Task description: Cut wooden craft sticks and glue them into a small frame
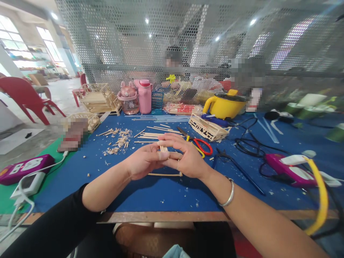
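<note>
My left hand [145,160] and my right hand [189,157] meet over the middle of the blue table. Between their closed fingers is a small bundle of short wooden sticks [163,148], with only the stick ends showing. Both hands appear to grip it. Under my hands a thin wooden stick [165,175] lies on the table, partly covered. Just beyond them several loose wooden sticks [150,135] lie side by side. Scissors with red and yellow handles [203,146] rest beside my right hand, and dark-handled pliers [242,170] lie further right.
Wood scraps [120,141] are scattered left of the sticks. A slatted wooden basket [208,127], a yellow electric pot [228,105] and a pink flask [145,96] stand toward the perforated metal screen [129,39]. Purple power strips [27,167] and cables lie at both sides. People sit behind the screen.
</note>
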`<state>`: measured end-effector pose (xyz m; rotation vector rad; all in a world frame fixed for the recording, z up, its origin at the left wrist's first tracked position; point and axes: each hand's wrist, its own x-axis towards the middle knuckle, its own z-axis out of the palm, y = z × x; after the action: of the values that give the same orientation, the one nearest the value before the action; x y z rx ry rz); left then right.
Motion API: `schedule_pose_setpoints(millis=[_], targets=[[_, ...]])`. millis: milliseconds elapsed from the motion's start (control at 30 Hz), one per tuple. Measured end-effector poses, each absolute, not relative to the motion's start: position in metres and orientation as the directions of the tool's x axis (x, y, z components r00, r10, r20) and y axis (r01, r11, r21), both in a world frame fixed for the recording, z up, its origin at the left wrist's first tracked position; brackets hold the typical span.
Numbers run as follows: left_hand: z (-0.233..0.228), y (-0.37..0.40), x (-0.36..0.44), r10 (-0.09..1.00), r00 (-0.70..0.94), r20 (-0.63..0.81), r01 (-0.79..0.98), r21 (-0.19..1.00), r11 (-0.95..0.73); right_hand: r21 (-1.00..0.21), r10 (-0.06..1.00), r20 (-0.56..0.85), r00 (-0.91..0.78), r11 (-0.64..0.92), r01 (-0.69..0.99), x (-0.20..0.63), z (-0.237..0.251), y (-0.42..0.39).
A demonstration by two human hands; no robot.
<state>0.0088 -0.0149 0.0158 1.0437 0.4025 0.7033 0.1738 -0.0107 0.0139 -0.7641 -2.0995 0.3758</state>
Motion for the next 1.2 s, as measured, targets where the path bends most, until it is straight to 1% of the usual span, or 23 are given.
schedule_pose_setpoints(millis=[67,133,233,367,433,533,633,700,867,967,1100,1200], targets=[[0.015,-0.014,0.009,0.7,0.714,0.032,-0.337,0.891,0.303,-0.515,0.646,0.622,-0.442,0.763,0.39,0.173,0.014,-0.011],[0.014,-0.013,0.009,0.704,0.709,0.044,-0.342,0.894,0.289,-0.487,0.636,0.637,-0.436,0.77,0.411,0.172,0.014,-0.012],[0.012,-0.012,0.008,0.715,0.697,0.052,-0.346,0.898,0.272,-0.402,0.591,0.685,-0.426,0.795,0.455,0.172,0.013,-0.012],[0.011,-0.01,0.007,0.715,0.698,0.03,-0.295,0.923,0.249,-0.306,0.532,0.721,-0.443,0.819,0.485,0.174,0.011,-0.012],[0.011,-0.009,0.006,0.73,0.683,0.026,-0.282,0.931,0.231,-0.303,0.536,0.696,-0.478,0.822,0.482,0.175,0.011,-0.011],[0.01,-0.009,0.005,0.776,0.631,-0.005,-0.287,0.927,0.24,-0.339,0.554,0.647,-0.523,0.824,0.454,0.178,0.012,-0.009],[0.009,-0.008,0.005,0.798,0.601,-0.043,-0.301,0.913,0.276,-0.391,0.581,0.638,-0.506,0.81,0.436,0.18,0.014,-0.007],[0.008,-0.008,0.004,0.796,0.603,-0.048,-0.308,0.907,0.288,-0.398,0.58,0.648,-0.494,0.81,0.43,0.181,0.014,-0.005],[0.008,-0.006,0.003,0.761,0.646,-0.058,-0.257,0.922,0.288,-0.285,0.507,0.707,-0.493,0.843,0.457,0.181,0.01,-0.001],[0.009,-0.006,0.003,0.747,0.663,-0.058,-0.257,0.919,0.3,-0.221,0.484,0.709,-0.513,0.843,0.491,0.182,0.01,-0.001],[0.009,-0.007,0.005,0.719,0.693,-0.048,-0.277,0.904,0.327,-0.205,0.479,0.69,-0.543,0.848,0.488,0.183,0.013,-0.001],[0.007,-0.007,0.006,0.702,0.711,-0.048,-0.272,0.901,0.337,-0.205,0.469,0.707,-0.529,0.852,0.481,0.182,0.012,-0.002]])
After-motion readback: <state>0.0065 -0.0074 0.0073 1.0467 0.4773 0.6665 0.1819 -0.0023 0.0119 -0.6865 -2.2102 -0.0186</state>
